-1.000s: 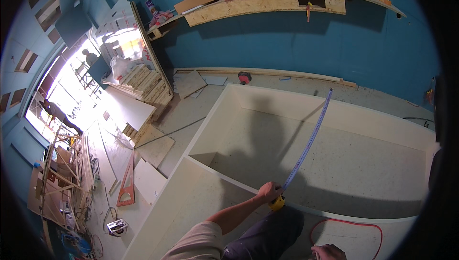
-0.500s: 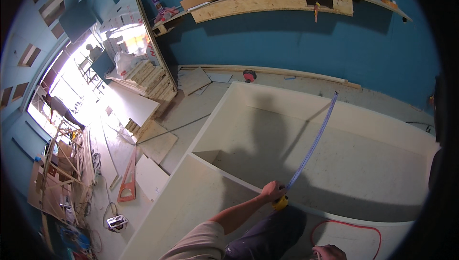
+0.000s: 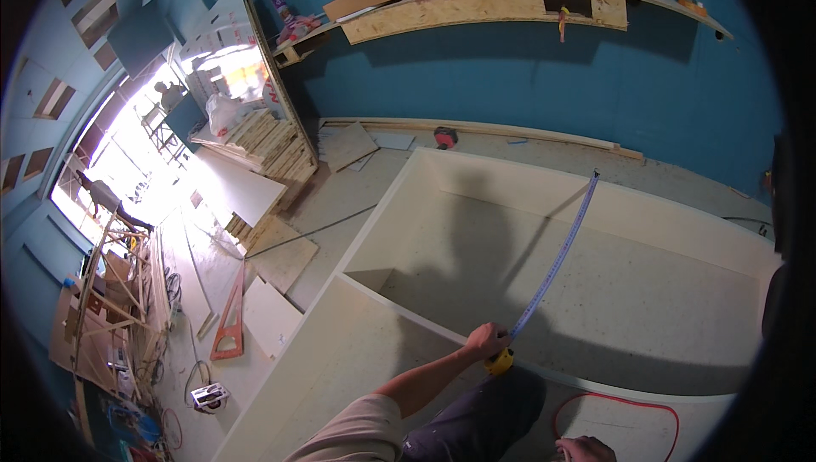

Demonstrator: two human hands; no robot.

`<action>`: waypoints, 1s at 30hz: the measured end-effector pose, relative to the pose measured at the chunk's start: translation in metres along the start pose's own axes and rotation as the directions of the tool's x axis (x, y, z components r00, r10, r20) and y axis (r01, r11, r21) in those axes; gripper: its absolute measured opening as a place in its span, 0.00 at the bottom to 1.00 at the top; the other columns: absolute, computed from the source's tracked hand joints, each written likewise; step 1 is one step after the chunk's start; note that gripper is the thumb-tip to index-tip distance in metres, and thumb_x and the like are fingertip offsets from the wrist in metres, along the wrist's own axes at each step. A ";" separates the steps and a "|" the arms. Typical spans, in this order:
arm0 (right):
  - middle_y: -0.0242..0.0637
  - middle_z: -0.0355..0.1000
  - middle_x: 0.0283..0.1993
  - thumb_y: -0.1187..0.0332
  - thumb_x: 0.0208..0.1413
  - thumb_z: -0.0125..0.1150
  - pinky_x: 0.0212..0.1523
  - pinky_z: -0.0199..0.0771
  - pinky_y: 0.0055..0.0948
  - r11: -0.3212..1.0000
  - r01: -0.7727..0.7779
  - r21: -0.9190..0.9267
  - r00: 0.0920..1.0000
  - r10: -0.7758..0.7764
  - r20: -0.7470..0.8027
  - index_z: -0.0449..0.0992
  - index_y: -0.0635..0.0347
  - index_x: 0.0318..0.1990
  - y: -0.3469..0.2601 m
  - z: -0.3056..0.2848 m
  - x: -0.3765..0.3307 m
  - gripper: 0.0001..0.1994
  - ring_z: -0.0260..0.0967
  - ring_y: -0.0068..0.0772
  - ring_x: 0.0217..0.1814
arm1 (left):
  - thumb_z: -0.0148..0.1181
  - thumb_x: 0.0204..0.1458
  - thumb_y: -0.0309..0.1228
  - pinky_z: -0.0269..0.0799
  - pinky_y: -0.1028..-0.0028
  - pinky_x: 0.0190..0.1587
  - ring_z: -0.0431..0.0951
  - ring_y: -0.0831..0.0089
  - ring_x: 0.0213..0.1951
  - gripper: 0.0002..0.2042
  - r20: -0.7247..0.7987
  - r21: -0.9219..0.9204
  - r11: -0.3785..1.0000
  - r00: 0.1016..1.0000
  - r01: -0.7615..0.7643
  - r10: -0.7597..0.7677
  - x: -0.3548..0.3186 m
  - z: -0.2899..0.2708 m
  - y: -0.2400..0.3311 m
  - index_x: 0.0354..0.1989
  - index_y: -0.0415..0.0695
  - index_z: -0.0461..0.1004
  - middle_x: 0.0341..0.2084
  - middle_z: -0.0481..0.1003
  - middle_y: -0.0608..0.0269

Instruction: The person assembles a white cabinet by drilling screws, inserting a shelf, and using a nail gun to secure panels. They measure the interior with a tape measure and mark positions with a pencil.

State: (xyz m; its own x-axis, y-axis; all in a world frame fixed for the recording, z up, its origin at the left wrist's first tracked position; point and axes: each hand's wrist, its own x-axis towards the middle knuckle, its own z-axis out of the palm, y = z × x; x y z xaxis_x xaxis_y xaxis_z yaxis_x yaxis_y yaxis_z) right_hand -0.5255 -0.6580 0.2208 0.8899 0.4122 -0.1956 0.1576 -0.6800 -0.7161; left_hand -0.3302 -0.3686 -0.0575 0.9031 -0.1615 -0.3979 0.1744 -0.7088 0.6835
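My left hand (image 3: 484, 341) grips a yellow tape measure case (image 3: 501, 362) at the near wall of a large white open cabinet box (image 3: 382, 198) lying on the floor. The tape blade (image 3: 557, 256) runs out across the box, its tip at the far wall's top edge. Only part of my right hand (image 3: 586, 448) shows at the bottom edge, next to a red cable loop (image 3: 625, 402); its grip is not visible. My leg in dark trousers (image 3: 476, 424) is below the left hand.
A red triangular square (image 3: 229, 326), board offcuts (image 3: 280, 258) and a small power tool (image 3: 208, 396) lie on the floor at left. Stacked boards (image 3: 268, 143) lean by the blue wall. A wooden shelf (image 3: 476, 7) with boxes and red cases hangs above.
The view has shifted slightly. My left hand and the stretched tape stay in the same place on the box.
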 end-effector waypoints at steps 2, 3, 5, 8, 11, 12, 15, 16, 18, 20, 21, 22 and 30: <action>0.48 0.73 0.42 0.68 0.54 0.56 0.49 0.71 0.43 1.000 0.006 -0.002 1.000 -0.006 0.001 0.72 0.65 0.50 -0.002 -0.002 0.000 0.16 0.70 0.50 0.46 | 0.60 0.49 0.43 0.74 0.62 0.34 0.80 0.59 0.31 0.14 -0.006 0.002 1.000 1.000 -0.002 0.002 -0.001 -0.001 0.000 0.33 0.44 0.80 0.26 0.79 0.55; 0.48 0.73 0.42 0.68 0.54 0.56 0.49 0.71 0.43 1.000 0.009 -0.003 1.000 -0.009 0.002 0.72 0.65 0.50 -0.002 -0.002 0.000 0.17 0.70 0.50 0.46 | 0.60 0.49 0.43 0.74 0.62 0.34 0.80 0.59 0.31 0.14 -0.006 -0.001 1.000 1.000 0.002 -0.002 -0.001 0.000 0.000 0.33 0.44 0.80 0.26 0.79 0.55; 0.48 0.73 0.42 0.68 0.54 0.56 0.50 0.70 0.43 1.000 0.018 0.004 1.000 -0.018 0.004 0.72 0.65 0.50 -0.002 -0.003 0.000 0.17 0.70 0.51 0.46 | 0.60 0.49 0.42 0.74 0.63 0.34 0.80 0.60 0.30 0.14 -0.010 -0.010 1.000 1.000 -0.001 0.001 -0.001 0.000 0.000 0.33 0.44 0.80 0.26 0.79 0.56; 0.48 0.73 0.42 0.68 0.54 0.56 0.49 0.70 0.43 1.000 0.028 0.002 1.000 -0.028 -0.004 0.72 0.65 0.50 -0.003 -0.003 0.000 0.17 0.70 0.51 0.46 | 0.60 0.49 0.42 0.74 0.64 0.33 0.80 0.62 0.28 0.13 -0.019 -0.018 1.000 1.000 -0.015 0.015 -0.002 0.000 0.000 0.32 0.44 0.80 0.24 0.78 0.56; 0.49 0.73 0.42 0.68 0.54 0.56 0.49 0.70 0.43 0.999 0.032 0.005 0.999 -0.032 0.002 0.72 0.65 0.51 -0.005 -0.005 0.001 0.17 0.69 0.52 0.46 | 0.59 0.49 0.42 0.74 0.64 0.33 0.80 0.62 0.28 0.14 -0.017 -0.006 1.000 1.000 -0.020 0.020 -0.002 0.000 0.000 0.32 0.44 0.79 0.24 0.78 0.57; 0.49 0.72 0.42 0.68 0.54 0.56 0.49 0.70 0.43 0.999 0.032 0.007 0.999 -0.032 0.007 0.72 0.65 0.51 -0.005 -0.005 0.001 0.17 0.69 0.52 0.46 | 0.59 0.50 0.42 0.74 0.64 0.33 0.80 0.63 0.28 0.14 -0.016 -0.001 1.000 1.000 -0.020 0.020 -0.002 0.000 0.000 0.32 0.44 0.79 0.24 0.78 0.57; 0.49 0.72 0.41 0.68 0.54 0.56 0.49 0.70 0.44 0.999 0.039 0.008 0.999 -0.039 0.009 0.72 0.64 0.51 -0.005 -0.005 0.001 0.17 0.69 0.52 0.46 | 0.60 0.49 0.43 0.74 0.63 0.34 0.80 0.60 0.30 0.15 -0.001 -0.011 1.000 1.000 0.004 -0.004 -0.001 0.000 0.000 0.32 0.43 0.79 0.25 0.79 0.55; 0.49 0.72 0.41 0.69 0.54 0.56 0.48 0.70 0.43 0.999 0.044 0.009 0.999 -0.044 0.006 0.72 0.64 0.51 -0.005 -0.005 0.002 0.17 0.69 0.52 0.45 | 0.60 0.49 0.43 0.74 0.62 0.34 0.80 0.58 0.30 0.15 0.007 -0.018 1.000 1.000 0.017 -0.017 -0.001 0.000 0.000 0.33 0.43 0.79 0.26 0.79 0.54; 0.48 0.72 0.41 0.70 0.53 0.57 0.48 0.71 0.43 0.999 0.053 0.011 0.999 -0.053 0.000 0.72 0.64 0.51 -0.004 -0.004 0.002 0.17 0.69 0.51 0.45 | 0.60 0.49 0.43 0.74 0.62 0.34 0.80 0.58 0.31 0.15 0.003 -0.010 1.000 1.000 0.003 -0.003 -0.001 0.000 0.000 0.33 0.42 0.79 0.26 0.79 0.54; 0.48 0.72 0.40 0.70 0.53 0.57 0.47 0.71 0.43 0.999 0.038 0.013 0.999 -0.038 0.004 0.72 0.64 0.51 -0.006 -0.004 0.002 0.17 0.70 0.51 0.44 | 0.60 0.49 0.43 0.74 0.62 0.34 0.80 0.58 0.31 0.15 0.012 -0.011 1.000 1.000 0.008 -0.008 -0.002 -0.002 0.002 0.33 0.43 0.79 0.26 0.79 0.54; 0.48 0.72 0.40 0.71 0.53 0.57 0.47 0.71 0.43 0.999 0.030 0.014 1.000 -0.030 0.006 0.72 0.64 0.50 -0.006 -0.004 0.002 0.17 0.70 0.51 0.44 | 0.60 0.49 0.43 0.74 0.62 0.34 0.80 0.58 0.31 0.15 0.023 -0.017 1.000 1.000 0.020 -0.020 -0.003 -0.003 0.004 0.33 0.43 0.79 0.27 0.79 0.54; 0.48 0.72 0.40 0.71 0.53 0.57 0.47 0.71 0.42 0.999 0.036 0.012 0.999 -0.036 0.002 0.72 0.63 0.50 -0.006 -0.004 0.002 0.17 0.70 0.50 0.44 | 0.60 0.49 0.43 0.74 0.62 0.34 0.80 0.58 0.31 0.15 0.033 -0.022 0.999 0.999 0.033 -0.032 -0.004 -0.004 0.006 0.33 0.43 0.79 0.27 0.79 0.54; 0.48 0.72 0.41 0.70 0.53 0.57 0.48 0.71 0.42 0.999 0.046 0.004 0.999 -0.046 -0.003 0.72 0.63 0.50 -0.005 -0.003 0.003 0.17 0.70 0.50 0.45 | 0.60 0.50 0.41 0.74 0.64 0.33 0.80 0.62 0.29 0.13 -0.013 0.003 1.000 1.000 -0.006 0.006 -0.003 0.000 0.000 0.32 0.43 0.80 0.25 0.78 0.57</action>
State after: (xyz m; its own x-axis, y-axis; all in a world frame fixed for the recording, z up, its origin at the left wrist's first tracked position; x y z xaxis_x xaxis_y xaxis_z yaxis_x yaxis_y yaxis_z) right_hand -0.5226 -0.6551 0.2259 0.8831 0.4409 -0.1606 0.1962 -0.6579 -0.7271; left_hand -0.3327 -0.3683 -0.0565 0.9092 -0.1570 -0.3857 0.1675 -0.7100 0.6840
